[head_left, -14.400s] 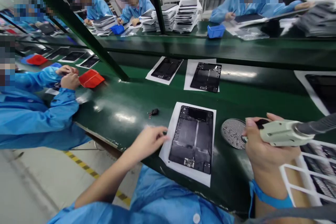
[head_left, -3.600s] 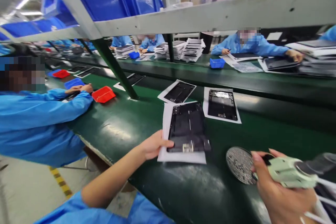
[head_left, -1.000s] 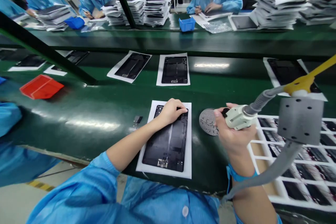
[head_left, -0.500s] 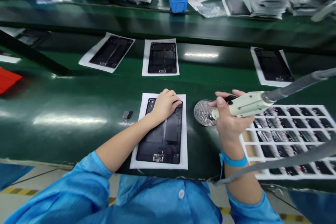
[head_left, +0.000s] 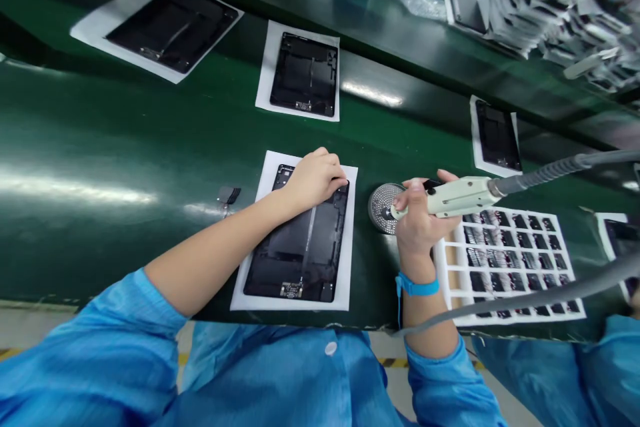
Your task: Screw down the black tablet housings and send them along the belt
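A black tablet back shell (head_left: pixel 300 243) lies on a white sheet (head_left: pixel 345 267) on the green belt in front of me. My left hand (head_left: pixel 317 177) rests curled on the shell's top edge, fingers pressed down on it. My right hand (head_left: pixel 417 223) is wrapped round a pale electric screwdriver (head_left: pixel 457 195) with a grey hose running off to the right. The driver's tip points left over a round perforated screw dish (head_left: pixel 381 207), just right of the shell.
A white grid tray (head_left: pixel 510 267) of small dark parts lies right of my hand. A small dark part (head_left: pixel 229 195) sits left of the sheet. Further shells on sheets (head_left: pixel 304 73) (head_left: pixel 170 27) (head_left: pixel 495 137) ride the belt behind. Stacks (head_left: pixel 550 13) fill the far right.
My head has tilted down and rolled, so the belt slants. The left hand stays on the shell's top edge; the right hand with the driver stays over the screw dish.
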Action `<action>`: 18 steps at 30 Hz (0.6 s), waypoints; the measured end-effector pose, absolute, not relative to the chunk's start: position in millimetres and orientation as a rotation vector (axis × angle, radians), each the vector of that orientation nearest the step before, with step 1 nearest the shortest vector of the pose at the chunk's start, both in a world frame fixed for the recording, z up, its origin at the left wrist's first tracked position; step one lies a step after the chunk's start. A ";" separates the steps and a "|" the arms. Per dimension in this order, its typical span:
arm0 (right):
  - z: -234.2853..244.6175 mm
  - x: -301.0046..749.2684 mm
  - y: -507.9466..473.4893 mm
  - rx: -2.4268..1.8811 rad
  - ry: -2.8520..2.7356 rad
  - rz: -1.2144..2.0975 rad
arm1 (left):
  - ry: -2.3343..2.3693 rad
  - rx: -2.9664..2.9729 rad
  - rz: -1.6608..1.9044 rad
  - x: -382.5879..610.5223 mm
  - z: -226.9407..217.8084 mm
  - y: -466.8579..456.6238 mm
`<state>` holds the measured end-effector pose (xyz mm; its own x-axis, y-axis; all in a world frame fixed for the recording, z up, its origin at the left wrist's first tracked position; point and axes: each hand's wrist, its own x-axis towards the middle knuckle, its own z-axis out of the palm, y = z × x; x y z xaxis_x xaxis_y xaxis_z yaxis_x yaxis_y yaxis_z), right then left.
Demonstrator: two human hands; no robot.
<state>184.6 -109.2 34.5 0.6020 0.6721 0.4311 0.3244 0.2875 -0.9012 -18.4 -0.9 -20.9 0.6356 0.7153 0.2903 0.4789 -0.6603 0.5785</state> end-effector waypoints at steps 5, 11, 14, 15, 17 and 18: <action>31.1 185.1 -108.8 -1.346 -0.969 0.269 | 0.942 2.395 0.699 -18.7 -21.6 -1.2; 51.0 179.0 -106.1 -1.296 -1.004 0.216 | 1.014 2.383 0.657 -14.7 -18.7 -1.2; 65.5 166.8 -91.3 -1.204 -1.011 0.195 | 1.040 2.384 0.623 -12.9 -14.8 -1.9; 67.5 161.0 -83.7 -1.201 -1.024 0.208 | 1.040 2.388 0.623 -12.6 -13.9 -2.1; 65.9 148.6 -67.6 -1.228 -1.056 0.241 | 1.034 2.398 0.633 -12.1 -13.1 -2.8; 62.7 142.7 -60.2 -1.246 -1.067 0.260 | 1.032 2.402 0.637 -11.8 -13.1 -3.1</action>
<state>142.7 -60.2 62.7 0.5231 0.6814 0.5120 0.3693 0.3602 -0.8567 -11.8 -3.1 -13.1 0.6141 0.7536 0.2343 0.5476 -0.6207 0.5611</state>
